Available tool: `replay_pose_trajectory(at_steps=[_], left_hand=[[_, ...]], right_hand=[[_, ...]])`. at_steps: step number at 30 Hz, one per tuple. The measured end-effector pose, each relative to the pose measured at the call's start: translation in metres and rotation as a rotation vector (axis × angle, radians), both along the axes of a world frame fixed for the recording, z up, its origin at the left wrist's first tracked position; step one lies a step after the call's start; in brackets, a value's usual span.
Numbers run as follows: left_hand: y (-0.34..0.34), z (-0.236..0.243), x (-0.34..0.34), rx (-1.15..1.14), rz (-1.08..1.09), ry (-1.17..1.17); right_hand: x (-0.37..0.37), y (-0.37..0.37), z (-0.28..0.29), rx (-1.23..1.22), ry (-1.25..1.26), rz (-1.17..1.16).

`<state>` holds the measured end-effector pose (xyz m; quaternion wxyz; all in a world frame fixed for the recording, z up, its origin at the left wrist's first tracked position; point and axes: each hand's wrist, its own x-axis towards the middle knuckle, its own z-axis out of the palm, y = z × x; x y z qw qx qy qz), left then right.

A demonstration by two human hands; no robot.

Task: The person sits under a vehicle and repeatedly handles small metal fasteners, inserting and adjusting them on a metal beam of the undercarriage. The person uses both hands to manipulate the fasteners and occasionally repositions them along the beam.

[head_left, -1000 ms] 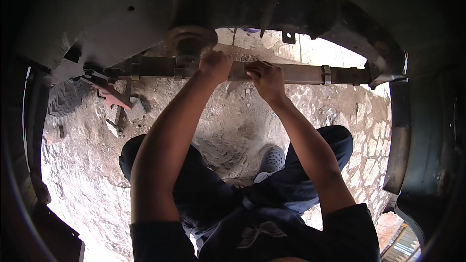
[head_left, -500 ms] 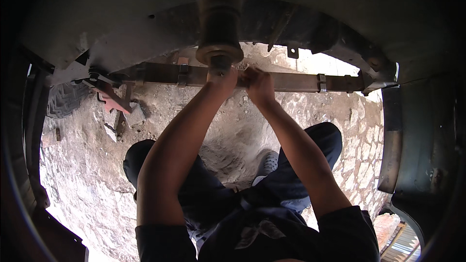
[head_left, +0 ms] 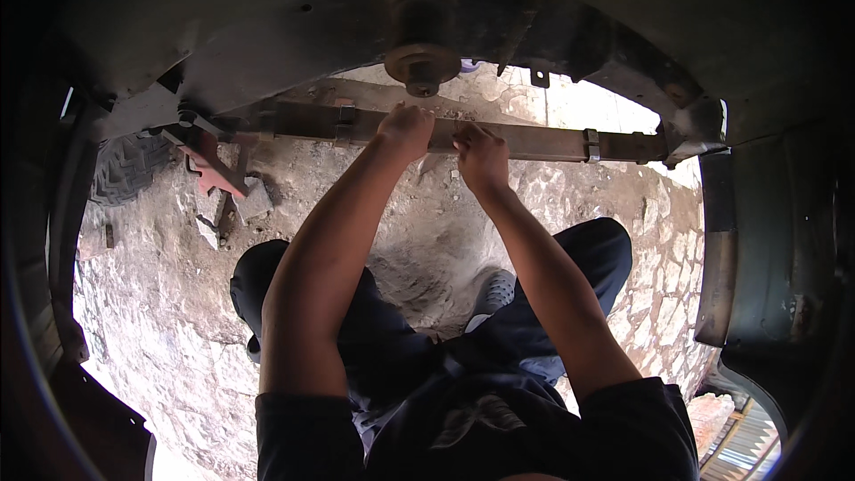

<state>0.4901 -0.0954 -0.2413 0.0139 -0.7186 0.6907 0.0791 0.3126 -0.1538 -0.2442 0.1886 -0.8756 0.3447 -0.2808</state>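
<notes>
**Inspector:** Head view. The leaf spring (head_left: 534, 138) runs across the upper half of the picture, from about ten o'clock to three o'clock, under the dark wheel arch (head_left: 267, 44). Both hands meet on it near twelve o'clock.

**Assistant:** State of the hands?

**Inspector:** The left hand (head_left: 405, 129) is curled into a fist over the top edge of the spring. The right hand (head_left: 479, 156) is just beside it, fingers folded narrow against the spring's face. Whether either holds a small part or tool, I cannot tell.

**Assistant:** How would the spring handle?

**Inspector:** By my judgement, heavy and stiff: long flat steel strips stacked together, rusty brown, rough and dusty rather than slippery. Not fragile. The flat top and bottom edges give the safest hold; the metal clips (head_left: 590, 144) banding the leaves could pinch fingers.

**Assistant:** Anything above it?

**Inspector:** A round rust-coloured bump stop (head_left: 420, 58) hangs directly over the hands, cylindrical, with a wider rim at its foot.

**Assistant:** Surroundings?

**Inspector:** At nine o'clock, a reddish jack stand (head_left: 214, 169) under the spring's end, with a treaded tyre (head_left: 125, 169) beyond it. The ground (head_left: 160, 321) is pale, cracked stone paving, uneven. The person's dark trousers and a grey shoe (head_left: 494, 289) lie at six o'clock.
</notes>
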Motion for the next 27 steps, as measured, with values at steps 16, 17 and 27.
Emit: replay_pose_trajectory(at_steps=[16,17,27], left_hand=[[0.012,0.003,-0.003,-0.113,0.085,0.106],[0.013,0.001,-0.005,-0.122,0.09,0.109],[0.003,0.004,0.002,-0.136,0.099,0.129]], right_hand=[[0.002,0.0,-0.003,0.042,0.005,0.044],[-0.002,0.005,-0.002,0.061,-0.005,0.031],[0.015,-0.022,-0.001,0.091,-0.066,0.009]])
